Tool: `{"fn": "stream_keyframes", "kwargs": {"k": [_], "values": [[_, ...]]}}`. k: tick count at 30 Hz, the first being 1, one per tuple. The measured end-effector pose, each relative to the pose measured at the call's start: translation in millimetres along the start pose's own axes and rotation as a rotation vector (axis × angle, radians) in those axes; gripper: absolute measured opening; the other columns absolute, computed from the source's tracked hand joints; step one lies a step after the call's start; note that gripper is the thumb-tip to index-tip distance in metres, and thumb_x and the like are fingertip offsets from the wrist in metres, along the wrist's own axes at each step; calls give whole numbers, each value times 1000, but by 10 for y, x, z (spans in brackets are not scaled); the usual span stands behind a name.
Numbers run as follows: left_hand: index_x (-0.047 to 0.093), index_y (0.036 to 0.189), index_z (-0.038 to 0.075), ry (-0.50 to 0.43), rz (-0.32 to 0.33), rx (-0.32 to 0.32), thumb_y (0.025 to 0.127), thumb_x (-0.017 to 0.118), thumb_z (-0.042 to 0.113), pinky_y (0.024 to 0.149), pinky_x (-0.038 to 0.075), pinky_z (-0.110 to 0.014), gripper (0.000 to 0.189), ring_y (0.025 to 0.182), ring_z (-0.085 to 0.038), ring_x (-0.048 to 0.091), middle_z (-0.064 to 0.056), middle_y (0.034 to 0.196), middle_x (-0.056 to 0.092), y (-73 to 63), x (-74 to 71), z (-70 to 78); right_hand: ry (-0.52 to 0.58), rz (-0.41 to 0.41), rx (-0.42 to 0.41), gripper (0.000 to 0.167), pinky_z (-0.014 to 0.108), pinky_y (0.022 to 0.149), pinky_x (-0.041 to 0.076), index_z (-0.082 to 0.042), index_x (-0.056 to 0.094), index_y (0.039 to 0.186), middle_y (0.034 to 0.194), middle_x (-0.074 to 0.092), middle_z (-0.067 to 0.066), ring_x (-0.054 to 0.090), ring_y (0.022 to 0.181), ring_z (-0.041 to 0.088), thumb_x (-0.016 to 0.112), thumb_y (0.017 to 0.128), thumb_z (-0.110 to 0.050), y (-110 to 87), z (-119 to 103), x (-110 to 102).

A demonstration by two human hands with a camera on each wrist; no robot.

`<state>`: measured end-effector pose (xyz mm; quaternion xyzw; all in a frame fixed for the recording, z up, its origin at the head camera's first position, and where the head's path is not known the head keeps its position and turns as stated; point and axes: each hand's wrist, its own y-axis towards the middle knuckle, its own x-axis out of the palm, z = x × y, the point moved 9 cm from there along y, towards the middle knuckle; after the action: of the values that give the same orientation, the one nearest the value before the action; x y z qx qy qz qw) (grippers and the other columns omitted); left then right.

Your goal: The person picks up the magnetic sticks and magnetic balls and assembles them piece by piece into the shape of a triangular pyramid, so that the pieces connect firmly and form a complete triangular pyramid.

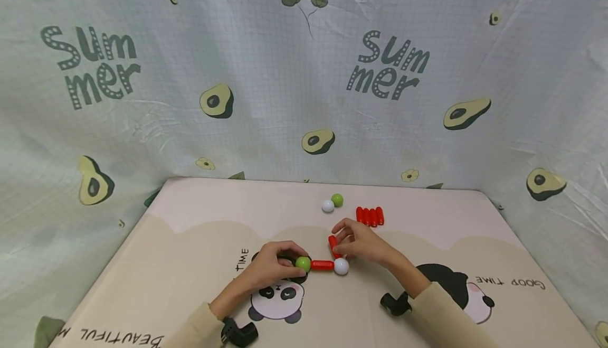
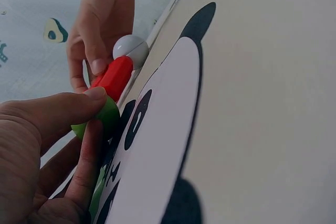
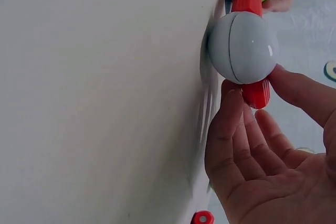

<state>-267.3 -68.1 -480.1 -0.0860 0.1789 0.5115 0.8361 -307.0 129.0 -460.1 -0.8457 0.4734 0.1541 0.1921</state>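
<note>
My left hand [image 1: 272, 267] pinches a green ball [image 1: 303, 264] between thumb and fingers, low over the table. A red rod [image 1: 322, 265] runs from this ball to a white ball [image 1: 341, 266], so the three form a line. On the white ball's far side, a second red rod [image 1: 333, 245] angles away from it. My right hand [image 1: 362, 240] holds this rod between thumb and fingertips. In the right wrist view, the rod's end [image 3: 257, 96] meets the white ball [image 3: 244, 48]; whether it is fully joined I cannot tell.
Farther back lie a loose white ball [image 1: 328, 206] and a loose green ball [image 1: 337, 200], side by side. Several red rods [image 1: 370, 217] stand in a row to their right. A printed curtain [image 1: 266, 73] hangs behind the panda-patterned table [image 1: 190, 263].
</note>
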Motion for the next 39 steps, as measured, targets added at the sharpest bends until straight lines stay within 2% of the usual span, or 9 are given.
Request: {"fn": "stream_keyframes", "kwargs": {"k": [6,15,22,30,39], "values": [[76,112,19,-2,-4,-3,85,85,21,80,55,-18,29,97,-14,66,-3,110,75,1,1,-18,-51,26,-9,32,33,73,60,1,63,118,106,69,11,63,85,18,75,91,-12,-9,-7,0],[76,115,18,8,5,-14,87,84,23,82,55,-17,29,100,-14,67,-2,113,75,3,0,-29,-112,44,-6,31,28,72,57,0,68,118,102,70,8,62,89,18,75,91,-13,3,12,-3],[76,116,17,-1,1,-19,87,84,22,81,55,-18,30,99,-14,67,-3,114,75,-6,4,-33,-86,31,7,33,26,71,57,0,66,121,101,70,9,63,84,16,74,92,-12,4,37,25],[76,115,18,5,-2,-4,86,85,21,81,55,-18,30,98,-12,67,-2,112,75,-16,2,-22,-11,4,21,40,32,75,60,0,61,128,109,72,13,65,86,17,73,91,-12,-21,58,40],[76,115,18,15,1,-9,86,84,22,82,55,-18,30,99,-12,66,-1,113,75,-26,-2,-21,37,-12,0,47,33,74,60,1,58,132,108,71,15,65,83,18,74,90,-11,-11,58,29]]}}
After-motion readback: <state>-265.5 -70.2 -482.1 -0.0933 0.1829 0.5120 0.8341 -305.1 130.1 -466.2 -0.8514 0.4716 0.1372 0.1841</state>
